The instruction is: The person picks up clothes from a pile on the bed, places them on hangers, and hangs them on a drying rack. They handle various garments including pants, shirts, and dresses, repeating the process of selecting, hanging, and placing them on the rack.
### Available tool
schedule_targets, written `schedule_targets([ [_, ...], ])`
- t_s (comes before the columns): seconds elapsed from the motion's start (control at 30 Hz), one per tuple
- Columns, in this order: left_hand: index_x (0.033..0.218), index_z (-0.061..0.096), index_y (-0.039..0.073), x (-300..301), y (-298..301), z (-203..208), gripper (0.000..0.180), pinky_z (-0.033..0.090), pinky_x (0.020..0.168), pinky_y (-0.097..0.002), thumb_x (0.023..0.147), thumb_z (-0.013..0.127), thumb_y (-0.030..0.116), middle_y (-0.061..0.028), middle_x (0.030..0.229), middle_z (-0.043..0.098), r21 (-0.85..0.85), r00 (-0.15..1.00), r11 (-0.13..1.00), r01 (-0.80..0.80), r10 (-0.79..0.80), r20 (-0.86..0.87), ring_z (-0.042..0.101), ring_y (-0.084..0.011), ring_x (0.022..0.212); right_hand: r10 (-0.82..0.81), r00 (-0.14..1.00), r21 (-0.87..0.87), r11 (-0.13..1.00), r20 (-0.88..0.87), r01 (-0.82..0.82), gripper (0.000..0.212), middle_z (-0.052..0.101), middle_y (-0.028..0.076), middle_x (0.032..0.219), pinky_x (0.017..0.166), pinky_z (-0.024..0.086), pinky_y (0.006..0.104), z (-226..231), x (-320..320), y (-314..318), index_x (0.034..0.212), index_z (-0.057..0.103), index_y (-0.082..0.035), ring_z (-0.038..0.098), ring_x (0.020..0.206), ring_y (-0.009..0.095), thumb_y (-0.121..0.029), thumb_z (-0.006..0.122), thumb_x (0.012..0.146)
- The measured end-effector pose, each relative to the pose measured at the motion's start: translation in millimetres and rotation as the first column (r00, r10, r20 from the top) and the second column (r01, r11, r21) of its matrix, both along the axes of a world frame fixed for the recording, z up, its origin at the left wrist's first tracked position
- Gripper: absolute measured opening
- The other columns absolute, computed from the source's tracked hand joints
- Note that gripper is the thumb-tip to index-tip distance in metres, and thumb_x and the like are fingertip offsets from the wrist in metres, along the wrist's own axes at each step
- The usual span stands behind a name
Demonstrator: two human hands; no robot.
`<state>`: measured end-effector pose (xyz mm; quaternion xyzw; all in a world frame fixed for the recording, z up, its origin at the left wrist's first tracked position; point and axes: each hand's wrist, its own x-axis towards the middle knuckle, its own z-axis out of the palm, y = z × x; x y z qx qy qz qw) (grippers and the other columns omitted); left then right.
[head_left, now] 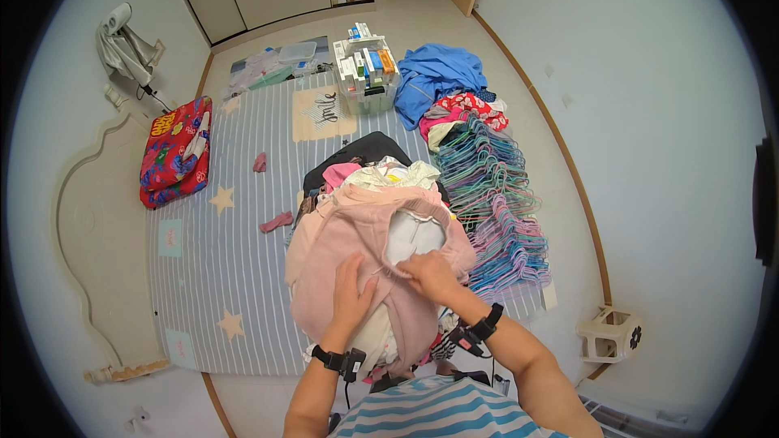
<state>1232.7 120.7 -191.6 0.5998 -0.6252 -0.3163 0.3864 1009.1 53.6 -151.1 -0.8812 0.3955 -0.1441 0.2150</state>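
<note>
The garment (324,235) is dusty pink outside and white inside. Behind it, the heap (381,172) shows cream, white and brighter pink. The sheet (251,268) is grey-blue with white stripes, cream stars and pale mint patches; 2 socks (277,222) are muted rose. The quilt (169,164) is red with blue and yellow figures. The jacket (442,73) is blue, the cloth (479,105) red-and-white patterned, the hangers (487,170) teal, green, blue, pink and lilac. The shirt (442,410) has blue and white stripes; the stool (596,332) is cream with a black flower.

One fisheye view from the head, steeply downward over nearby hands (350,296) and bed (195,276).
</note>
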Motion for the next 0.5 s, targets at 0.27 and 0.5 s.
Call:
schedule_targets([
  [0.27, 0.133, 0.055, 0.005, -25, -13, 54, 0.058, 0.038, 0.103, -0.0504, 0.077, 0.067, 0.012, -0.0185, 0.132, 0.054, -0.079, 0.916, 0.993, 0.086, -0.047, 0.398, 0.047, -0.0381, 0.127, 0.195, 0.979, -0.106, 0.974, -0.06, -0.201, 0.013, 0.058, 0.001, 0.076, 0.074, 0.043, 0.0357, 13, 5, 83, 0.091, 0.065, -0.013, 0.061, 0.076, 0.021, -0.017, 0.058, 0.081],
  [0.5, 0.109, 0.067, 0.003, -17, 15, 61, 0.03, 0.049, 0.081, -0.0431, 0.084, 0.057, 0.015, -0.0193, 0.095, 0.069, 0.357, 0.901, 0.918, 0.169, -0.291, 0.322, 0.064, -0.0388, 0.096, -0.071, 0.982, -0.1, 0.994, -0.173, 0.054, 0.014, 0.06, 0.007, 0.083, 0.084, 0.043, 0.0383, 19, -67, 99, 0.087, 0.064, -0.01, 0.058, 0.095, 0.025, -0.015, 0.067, 0.075],
])
